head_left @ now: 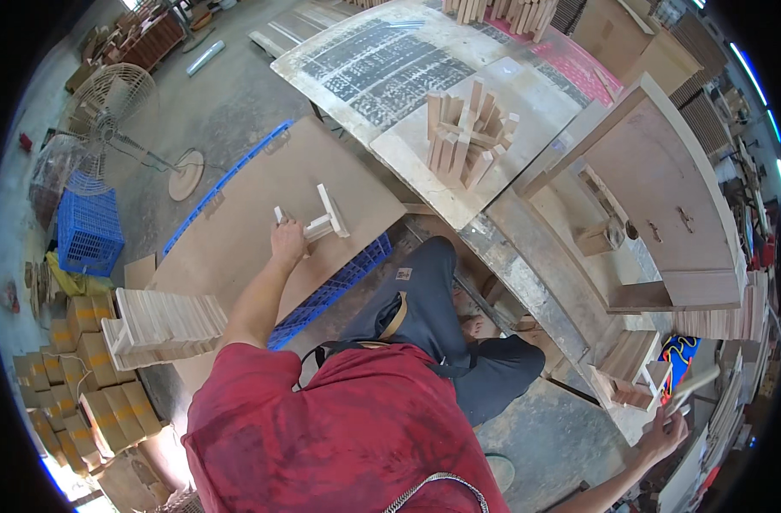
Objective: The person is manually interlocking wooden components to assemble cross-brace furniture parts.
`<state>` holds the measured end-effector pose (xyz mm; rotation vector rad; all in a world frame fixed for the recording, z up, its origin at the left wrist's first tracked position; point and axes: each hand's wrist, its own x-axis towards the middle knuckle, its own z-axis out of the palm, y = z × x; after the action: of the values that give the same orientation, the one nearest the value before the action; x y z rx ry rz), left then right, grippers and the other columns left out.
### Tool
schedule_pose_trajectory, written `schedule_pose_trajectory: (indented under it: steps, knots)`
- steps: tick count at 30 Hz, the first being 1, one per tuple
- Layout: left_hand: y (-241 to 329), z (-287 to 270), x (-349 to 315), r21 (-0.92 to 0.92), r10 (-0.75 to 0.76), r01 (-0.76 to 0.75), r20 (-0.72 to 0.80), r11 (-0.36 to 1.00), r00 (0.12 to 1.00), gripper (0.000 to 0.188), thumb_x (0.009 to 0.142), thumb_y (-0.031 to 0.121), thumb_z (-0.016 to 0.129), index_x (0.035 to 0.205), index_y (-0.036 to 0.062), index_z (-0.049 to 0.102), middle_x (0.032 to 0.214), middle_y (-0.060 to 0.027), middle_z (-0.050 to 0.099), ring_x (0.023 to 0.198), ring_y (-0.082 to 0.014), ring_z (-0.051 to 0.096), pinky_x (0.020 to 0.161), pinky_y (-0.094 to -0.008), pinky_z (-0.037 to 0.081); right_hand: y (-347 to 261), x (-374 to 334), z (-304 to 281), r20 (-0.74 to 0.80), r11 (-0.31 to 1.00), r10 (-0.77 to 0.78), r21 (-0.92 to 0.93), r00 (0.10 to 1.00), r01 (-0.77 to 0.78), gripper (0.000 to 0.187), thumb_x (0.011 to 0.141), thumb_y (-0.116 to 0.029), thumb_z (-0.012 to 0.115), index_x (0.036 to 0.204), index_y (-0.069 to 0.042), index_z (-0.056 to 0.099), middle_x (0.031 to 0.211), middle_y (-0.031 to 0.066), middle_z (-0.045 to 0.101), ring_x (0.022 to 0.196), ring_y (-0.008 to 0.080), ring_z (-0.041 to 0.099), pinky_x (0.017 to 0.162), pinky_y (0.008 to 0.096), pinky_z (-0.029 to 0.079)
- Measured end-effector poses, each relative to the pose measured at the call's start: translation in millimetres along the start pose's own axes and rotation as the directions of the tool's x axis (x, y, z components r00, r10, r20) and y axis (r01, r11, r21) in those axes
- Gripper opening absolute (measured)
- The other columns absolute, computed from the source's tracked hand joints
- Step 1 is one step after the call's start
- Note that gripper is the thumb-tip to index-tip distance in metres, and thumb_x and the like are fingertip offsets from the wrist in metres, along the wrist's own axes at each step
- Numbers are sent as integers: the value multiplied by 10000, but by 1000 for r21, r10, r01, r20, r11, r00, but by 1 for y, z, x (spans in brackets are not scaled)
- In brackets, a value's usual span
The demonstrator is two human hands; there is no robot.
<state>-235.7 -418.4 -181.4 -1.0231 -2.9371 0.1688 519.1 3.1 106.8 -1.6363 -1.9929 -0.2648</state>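
A red shirt is nearest, with left fingers gripping a wooden frame (pale), right fingers pinching a strip.

Left grip hides part of the wooden piece; lower edge cuts right forearm

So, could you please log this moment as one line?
left hand: holding wooden frame on brown sheet | right hand: holding wooden strip near wood stack

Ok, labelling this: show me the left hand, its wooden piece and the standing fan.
Left hand (289, 240), head view: back of the hand.
Wooden piece (333, 212), head view: its right bar.
Standing fan (106, 133), head view: hub.
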Motion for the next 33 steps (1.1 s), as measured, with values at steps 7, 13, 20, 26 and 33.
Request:
schedule_pose_trajectory:
  steps: [7,13,20,26,33]
  knots:
    - [-29,24,24,-128,173,-181,-67,975,983,213,768,262,767,854,74,714,841,-141,717,866,-338,690,899,-477,482,-162,-113,27,339,774,6,594,941,-219,288,860,-44,738,1145,-7,719,946,17,701,884,95,612,813,272,495]
    - [-38,-23,7,-925,-453,186,17,330,891,155,865,154,725,789,30,672,714,-32,610,689,-129,540,636,-318,442,-277,-137,104,722,537,-326,672,610,-509,309,918,-218,752,1120,10,703,953,57,727,859,113,648,790,280,512]
    - [63,-215,-60,-915,199,-231,-172,330,965,156,837,26,735,993,7,729,889,-12,690,797,-93,601,721,-249,487,-310,-151,160,789,115,-524,439,321,-891,253,1052,-245,539,1127,-25,639,881,11,644,814,76,597,715,255,482]
    - [195,-259,-75,-837,731,-512,-226,192,644,254,848,128,784,1054,-6,718,808,-118,651,715,-234,631,654,-351,498,-311,-177,159,592,198,-571,772,570,-604,246,1040,-226,566,1144,-13,631,937,16,638,873,100,561,788,282,473]
    - [261,-233,-61,-905,855,-401,-91,144,511,244,873,171,781,1050,9,738,780,-122,666,663,-211,627,607,-336,486,-288,-185,121,625,323,-429,780,652,-536,248,1023,-214,600,1148,-4,642,911,55,651,832,127,578,752,315,493]
